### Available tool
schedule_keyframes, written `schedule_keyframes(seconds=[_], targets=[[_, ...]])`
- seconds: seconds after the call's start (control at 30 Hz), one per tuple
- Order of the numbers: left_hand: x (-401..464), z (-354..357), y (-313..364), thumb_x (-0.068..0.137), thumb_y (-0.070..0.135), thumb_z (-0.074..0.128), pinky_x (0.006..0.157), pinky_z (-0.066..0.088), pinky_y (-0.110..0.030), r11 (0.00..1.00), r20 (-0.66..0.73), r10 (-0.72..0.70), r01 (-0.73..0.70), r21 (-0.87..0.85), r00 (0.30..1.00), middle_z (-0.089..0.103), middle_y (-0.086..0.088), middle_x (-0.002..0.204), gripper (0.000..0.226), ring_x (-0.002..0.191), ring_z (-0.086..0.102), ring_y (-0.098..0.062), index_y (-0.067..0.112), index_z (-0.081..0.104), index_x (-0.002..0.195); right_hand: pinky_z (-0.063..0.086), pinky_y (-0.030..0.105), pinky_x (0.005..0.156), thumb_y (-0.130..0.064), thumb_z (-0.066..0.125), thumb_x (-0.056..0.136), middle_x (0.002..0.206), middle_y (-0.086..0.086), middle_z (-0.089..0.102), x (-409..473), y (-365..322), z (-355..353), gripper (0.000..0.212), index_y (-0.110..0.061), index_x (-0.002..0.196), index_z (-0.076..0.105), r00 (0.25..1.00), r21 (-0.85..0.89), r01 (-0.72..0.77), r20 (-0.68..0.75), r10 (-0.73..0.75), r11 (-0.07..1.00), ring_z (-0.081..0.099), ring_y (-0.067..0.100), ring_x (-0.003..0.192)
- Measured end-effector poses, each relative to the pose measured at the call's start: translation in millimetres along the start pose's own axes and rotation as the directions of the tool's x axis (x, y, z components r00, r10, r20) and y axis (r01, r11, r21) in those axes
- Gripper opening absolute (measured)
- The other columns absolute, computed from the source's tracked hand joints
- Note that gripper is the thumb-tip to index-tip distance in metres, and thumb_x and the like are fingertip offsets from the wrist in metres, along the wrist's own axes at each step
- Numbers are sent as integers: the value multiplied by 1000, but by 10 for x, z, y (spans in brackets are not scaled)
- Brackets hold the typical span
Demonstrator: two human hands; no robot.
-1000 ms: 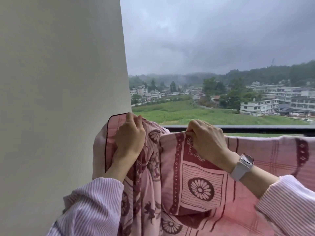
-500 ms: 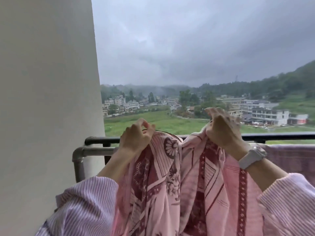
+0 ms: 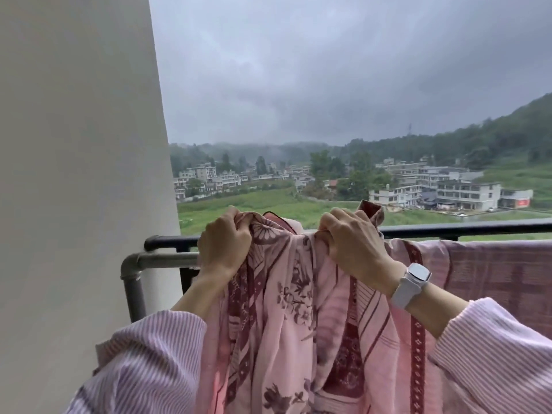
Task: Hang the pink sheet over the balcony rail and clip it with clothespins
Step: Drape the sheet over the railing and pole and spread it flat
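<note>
The right hand (image 3: 352,243), loosely opened half a second ago, is now clenched on the sheet (image 3: 298,309). The sheet's top edge has been drawn level between both hands at the rail (image 3: 466,227).

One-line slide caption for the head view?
Left hand and right hand grip patterned pink cotton sheet above grey metal balcony rail.
</note>
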State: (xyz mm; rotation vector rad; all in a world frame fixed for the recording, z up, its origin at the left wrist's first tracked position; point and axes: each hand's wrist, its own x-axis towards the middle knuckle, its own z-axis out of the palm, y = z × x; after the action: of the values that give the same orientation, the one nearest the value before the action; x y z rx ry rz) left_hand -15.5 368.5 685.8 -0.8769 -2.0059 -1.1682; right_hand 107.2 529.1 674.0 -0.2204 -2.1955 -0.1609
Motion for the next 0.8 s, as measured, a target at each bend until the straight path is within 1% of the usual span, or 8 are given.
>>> schedule_keyframes(seconds=[0.17, 0.27, 0.33, 0.43, 0.53, 0.63, 0.73, 0.8], targets=[[283, -263, -222, 93, 22, 45, 69, 33, -33, 937, -334, -349, 325, -125, 876, 63, -23, 100, 23, 93, 56, -39, 2, 55, 97, 27, 36, 78, 2, 49, 78, 89, 12, 62, 126, 466, -200, 13, -7, 85, 56, 887, 31, -399, -240, 394, 916, 54, 28, 83], [330, -334, -327, 92, 27, 47, 68, 34, -33, 959, -262, -276, 284, -6, 925, 64, -22, 94, 22, 88, 57, -38, 6, 54, 86, 26, 38, 79, 0, 48, 77, 93, 14, 64, 160, 523, -187, 15, -6, 85, 58, 838, -4, -516, -211, 504, 857, 51, 27, 83], [294, -281, -323, 88, 33, 53, 66, 38, -30, 990, 13, -110, 109, 88, 994, 63, -10, 80, 24, 82, 60, -30, 14, 54, 74, 27, 40, 88, -1, 48, 74, 109, 11, 62, 199, 332, -146, 31, -12, 101, 61, 899, -37, -428, -123, 421, 903, 52, 27, 97], [165, -214, -280, 86, 42, 54, 60, 39, -25, 1000, 357, -7, 15, -19, 934, 58, 6, 62, 35, 63, 56, -10, 20, 55, 58, 29, 40, 102, -3, 46, 80, 128, 4, 54, 230, -174, -147, 45, -18, 121, 53, 965, 181, -258, 1, 262, 949, 47, 22, 114], [111, -230, -389, 89, 32, 53, 56, 40, -19, 988, 235, -28, 62, -138, 972, 59, 4, 55, 38, 53, 53, -2, 18, 54, 54, 36, 33, 96, -22, 42, 91, 130, 1, 52, 209, -640, -18, 38, -18, 129, 46, 988, 274, -108, 133, 74, 956, 48, 19, 114], [138, -280, -596, 88, 38, 51, 85, 47, -32, 977, 186, -192, 170, 128, 964, 70, -6, 90, 27, 91, 63, -23, 17, 68, 85, 36, 38, 93, -41, 39, 92, 126, 3, 53, 200, -837, 254, 44, -18, 129, 44, 966, 125, -62, 259, 28, 990, 46, 22, 117], [116, -377, -719, 87, 49, 47, 88, 43, -42, 970, 394, -215, 148, 193, 894, 60, 4, 57, 44, 74, 60, -26, 26, 61, 51, 40, 39, 87, -46, 35, 90, 106, 0, 65, 175, -876, 428, 40, -20, 106, 60, 984, 35, 21, 174, -27, 999, 54, 22, 103], [94, -419, -799, 83, 49, 54, 82, 47, -38, 990, 420, -141, 136, 40, 897, 64, 8, 62, 33, 76, 62, -19, 31, 65, 58, 44, 35, 79, -44, 33, 87, 91, -5, 68, 121, -863, 508, 40, -21, 90, 66, 997, 45, 72, 20, -73, 996, 61, 20, 89]])
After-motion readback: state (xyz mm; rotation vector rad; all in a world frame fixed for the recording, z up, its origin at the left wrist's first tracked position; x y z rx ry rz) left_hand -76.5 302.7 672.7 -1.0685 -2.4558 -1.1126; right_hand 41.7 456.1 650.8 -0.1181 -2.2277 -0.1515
